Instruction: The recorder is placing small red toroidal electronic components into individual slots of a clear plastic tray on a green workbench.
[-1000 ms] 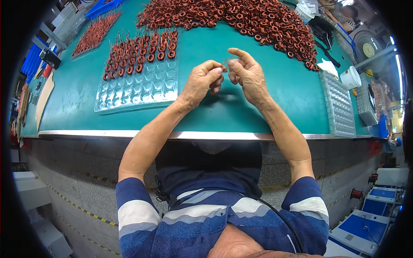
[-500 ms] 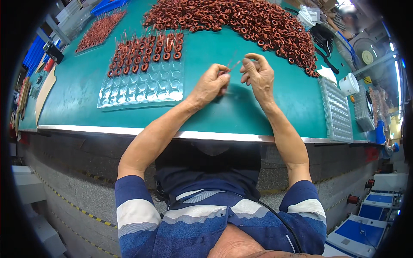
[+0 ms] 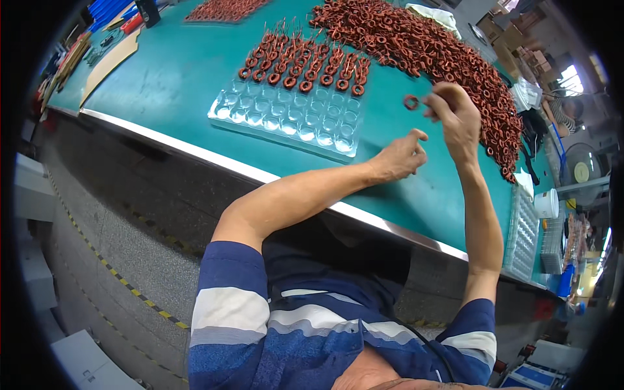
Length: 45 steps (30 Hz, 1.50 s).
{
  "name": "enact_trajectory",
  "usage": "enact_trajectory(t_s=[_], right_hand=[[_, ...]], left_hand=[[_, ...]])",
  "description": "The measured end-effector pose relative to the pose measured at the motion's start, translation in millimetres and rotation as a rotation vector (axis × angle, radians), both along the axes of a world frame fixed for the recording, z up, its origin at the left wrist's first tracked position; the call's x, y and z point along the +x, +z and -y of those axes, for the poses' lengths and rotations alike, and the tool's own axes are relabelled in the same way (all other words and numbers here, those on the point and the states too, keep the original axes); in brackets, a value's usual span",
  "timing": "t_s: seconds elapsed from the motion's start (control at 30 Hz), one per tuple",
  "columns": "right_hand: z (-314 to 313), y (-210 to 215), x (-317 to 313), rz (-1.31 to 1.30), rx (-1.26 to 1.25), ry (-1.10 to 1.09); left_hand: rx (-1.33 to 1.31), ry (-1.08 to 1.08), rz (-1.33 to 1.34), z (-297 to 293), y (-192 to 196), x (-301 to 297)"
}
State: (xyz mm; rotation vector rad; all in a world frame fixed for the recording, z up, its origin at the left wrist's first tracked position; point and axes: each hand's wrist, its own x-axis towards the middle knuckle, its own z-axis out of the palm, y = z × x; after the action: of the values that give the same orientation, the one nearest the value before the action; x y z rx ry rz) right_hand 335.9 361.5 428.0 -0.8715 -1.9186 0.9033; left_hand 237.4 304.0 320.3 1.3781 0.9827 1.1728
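Tray [image 3: 273, 123] at left, coils [image 3: 289, 82] in far rows; heap [image 3: 422, 49] at right; table edge [image 3: 390, 227] near. Room between: right hand [image 3: 457, 120] pinches a coil [image 3: 406, 103], left hand [image 3: 398, 157] half-open.

A red ring [image 3: 411, 102] now shows at the right hand [image 3: 457, 118].

From afar I see one reddish-brown ring [image 3: 411, 102], hole showing, at the right hand's [image 3: 455, 120] fingertips.
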Motion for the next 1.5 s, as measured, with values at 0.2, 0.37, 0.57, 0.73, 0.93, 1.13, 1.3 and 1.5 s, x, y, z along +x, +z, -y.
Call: enact_trajectory(t_s=[0.2, 0.37, 0.57, 0.73, 0.93, 1.13, 1.3, 1.5], right_hand=[[-26, -30, -117, 0.238, 0.087, 0.299], [-36, -46, -148, 0.405, 0.033, 0.339], [-44, -65, -152, 0.329, 0.213, 0.359], [-84, -35, -121, 0.496, 0.674, 0.171], [-161, -36, -56, 1.182, 0.688, -0.176], [-198, -87, -19, 0.953, 0.622, -0.212], [-171, -67, 15, 0.586, 0.419, -0.331], [-85, -53, 59, 0.094, 0.007, -0.241]], left_hand=[[0.064, 0.032, -0.058, 5, 3, -1], [0.081, 0.011, -0.115, -2, -3, 2], [0.022, 0.025, -0.078, 4, 8, -4], [0.044, 0.025, -0.053, -3, -4, 6], [0.22, 0.049, -0.132, -2, -6, 5], [0.218, 0.025, -0.137, -2, -5, 8], [-0.035, 0.002, 0.043, -1, 5, 2], [-0.046, 0.105, 0.201, -19, 3, -3]])
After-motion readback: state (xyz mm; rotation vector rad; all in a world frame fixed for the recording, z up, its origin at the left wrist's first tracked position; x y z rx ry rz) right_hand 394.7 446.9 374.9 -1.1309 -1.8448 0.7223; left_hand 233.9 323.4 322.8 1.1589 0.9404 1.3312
